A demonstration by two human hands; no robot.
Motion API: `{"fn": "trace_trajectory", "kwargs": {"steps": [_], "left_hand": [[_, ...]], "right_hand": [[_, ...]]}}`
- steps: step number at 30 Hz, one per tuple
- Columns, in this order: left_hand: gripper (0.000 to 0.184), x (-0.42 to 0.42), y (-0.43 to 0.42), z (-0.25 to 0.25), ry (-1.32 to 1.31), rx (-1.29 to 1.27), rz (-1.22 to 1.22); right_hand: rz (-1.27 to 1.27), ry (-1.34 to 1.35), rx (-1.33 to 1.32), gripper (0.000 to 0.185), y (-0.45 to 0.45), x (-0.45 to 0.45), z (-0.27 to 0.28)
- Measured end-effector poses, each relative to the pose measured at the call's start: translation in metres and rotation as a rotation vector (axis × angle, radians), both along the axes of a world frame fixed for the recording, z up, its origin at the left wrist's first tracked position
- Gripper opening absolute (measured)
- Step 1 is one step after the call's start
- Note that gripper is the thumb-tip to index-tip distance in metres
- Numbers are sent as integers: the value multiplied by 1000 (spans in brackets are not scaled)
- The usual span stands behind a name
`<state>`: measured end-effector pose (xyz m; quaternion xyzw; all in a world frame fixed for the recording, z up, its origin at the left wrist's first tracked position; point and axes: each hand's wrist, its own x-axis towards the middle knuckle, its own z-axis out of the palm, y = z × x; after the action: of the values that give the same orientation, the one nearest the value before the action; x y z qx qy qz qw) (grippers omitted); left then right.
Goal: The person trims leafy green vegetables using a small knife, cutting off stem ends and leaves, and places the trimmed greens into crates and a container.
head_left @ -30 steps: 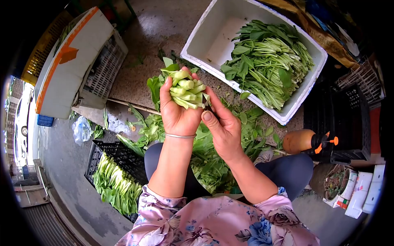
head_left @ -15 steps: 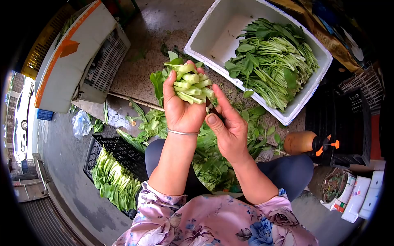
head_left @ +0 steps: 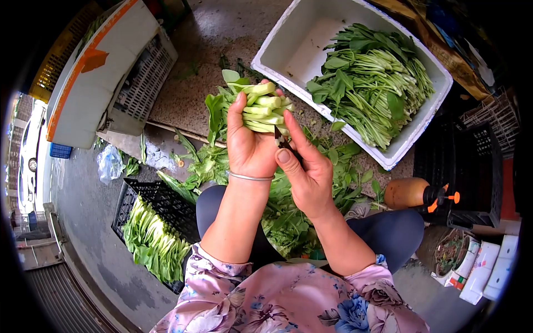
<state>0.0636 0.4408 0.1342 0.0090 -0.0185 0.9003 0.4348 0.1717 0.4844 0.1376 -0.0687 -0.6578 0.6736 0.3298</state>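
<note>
My left hand (head_left: 247, 144) is wrapped round a bunch of leafy green stalks (head_left: 265, 109), cut ends facing right and leaves to the left. In my right hand (head_left: 304, 175) is a small dark knife (head_left: 282, 142), pinched between thumb and fingers, its blade at the lower stalk ends. My right index finger reaches up beside the stalk ends. Loose leaves and trimmings (head_left: 288, 222) lie below my hands, between my knees. A white foam box (head_left: 294, 47) at the upper right holds a large pile of greens (head_left: 377, 83).
A black crate (head_left: 166, 208) with greens (head_left: 152, 241) stands at the lower left. White boxes (head_left: 105, 72) lean at the upper left, near a plastic bag (head_left: 110, 164). A sprayer bottle (head_left: 405, 192) and black crates (head_left: 477, 166) stand at the right.
The bunch and both hands have shifted slightly right in view. The stalks have turned a little, and more of the knife shows below their ends.
</note>
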Motion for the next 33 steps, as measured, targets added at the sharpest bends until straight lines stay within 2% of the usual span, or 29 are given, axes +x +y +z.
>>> {"fn": "trace_trajectory", "kwargs": {"steps": [2,3,6,8,10,14,15,18,20,22,23,26,29,31,33], "left_hand": [[32,0,1,-1,10,-45,39],[32,0,0,0,-16,14,14],[32,-1,3,-2,-33,-92,97],[31,1,4,-3,-45,-68,80],[30,2,7,-5,-31,-82,92],[29,3,11,-6,-67,-133,133],[29,3,11,-7,-58,-85,94],[30,5,13,-7,-76,-61,81],[30,9,14,-5,-66,-61,48],[29,12,16,-3,-94,-59,25],[29,14,16,-2,-103,-68,29],[32,9,18,-9,-55,-73,21],[32,8,15,-6,-73,-58,-18],[30,5,14,-4,-93,-16,-42],[29,9,11,2,-108,-22,-46]], "right_hand": [[-44,60,6,44,0,-4,-2],[-42,67,12,44,0,-4,-3],[16,-64,-230,40,1,-4,-1],[-63,-31,-117,39,2,-7,-6],[-75,-31,-193,38,-1,-8,-6],[-183,-25,-168,35,-5,-11,3],[-153,13,-310,36,-6,-14,-1],[-162,2,-376,35,-5,-14,-3],[-211,9,-307,34,-5,-14,-4],[-453,-53,-22,34,-5,-11,3],[-469,-46,-67,34,-2,-11,3],[-351,-15,-101,34,10,-9,3],[-323,-130,-172,37,14,6,9],[-324,-68,-197,37,17,7,12],[-209,-63,-131,37,20,12,12]]}}
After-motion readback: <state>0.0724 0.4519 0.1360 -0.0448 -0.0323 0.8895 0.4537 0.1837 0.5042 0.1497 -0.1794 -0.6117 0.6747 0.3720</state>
